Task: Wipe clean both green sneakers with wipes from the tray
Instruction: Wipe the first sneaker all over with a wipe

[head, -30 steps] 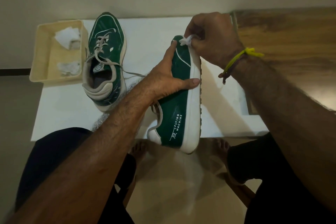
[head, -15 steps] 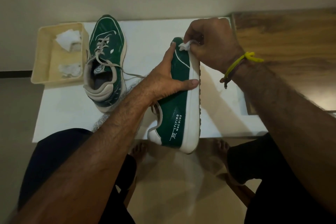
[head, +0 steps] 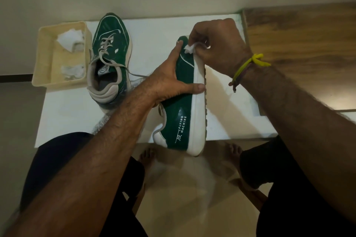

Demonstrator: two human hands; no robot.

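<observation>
Right hand (head: pixel 217 44) pinches a crumpled white wipe (head: pixel 189 49) against the toe of the held sneaker (head: pixel 185 102), fingers curled round the wad. Left hand (head: pixel 169 81) grips that same sneaker mid-body, thumb lying across the white midsole, index finger stretched up toward the toe. Yellow cord bracelet (head: pixel 248 65) on the right wrist.

Surface: white counter (head: pixel 158 32), pale wall behind it, wood-grain panel (head: pixel 300 40) butting against its right side. Beige floor below, bare feet visible between the knees (dark shorts on both legs).

Versus 0.5 s ago: the wipe has slid slightly down and right on the toe, nearer the sole edge; left grip unchanged; second sneaker and tray have not moved.

Held sneaker: green upper, thick white sole, turned on its side with sole facing right, heel hanging past the counter's near edge, white "FLYING MACHINE" print near the heel. Second sneaker (head: pixel 109 59) sits upright on the counter, left of the held one, grey laces loose and trailing right. Just beside it on the left, a cream tray (head: pixel 44 63) holds two more crumpled wipes (head: pixel 71 40), one at the far end, one at the near end.
</observation>
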